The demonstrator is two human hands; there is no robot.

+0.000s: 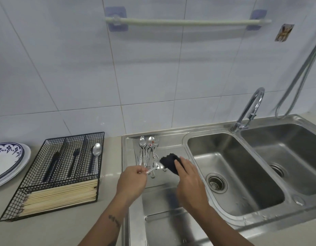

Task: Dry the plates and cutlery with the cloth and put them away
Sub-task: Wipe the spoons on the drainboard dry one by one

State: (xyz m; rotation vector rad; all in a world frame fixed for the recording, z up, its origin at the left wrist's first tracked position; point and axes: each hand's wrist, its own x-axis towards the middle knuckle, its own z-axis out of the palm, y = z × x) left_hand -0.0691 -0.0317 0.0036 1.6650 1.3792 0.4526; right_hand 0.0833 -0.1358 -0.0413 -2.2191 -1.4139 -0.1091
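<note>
My left hand pinches the handle of a steel spoon above the sink's drainboard. My right hand grips a black cloth, which touches the spoon's bowl. Several more steel spoons and forks lie in a pile on the drainboard just behind. A black wire cutlery tray stands on the counter at the left; it holds a steel spoon, black cutlery and a bundle of wooden chopsticks. Stacked plates with a blue pattern sit at the far left.
A double steel sink lies to the right, with a curved tap behind it and a metal hose hanging down the wall. A white towel rail is fixed to the tiles. Beige counter runs in front of the tray.
</note>
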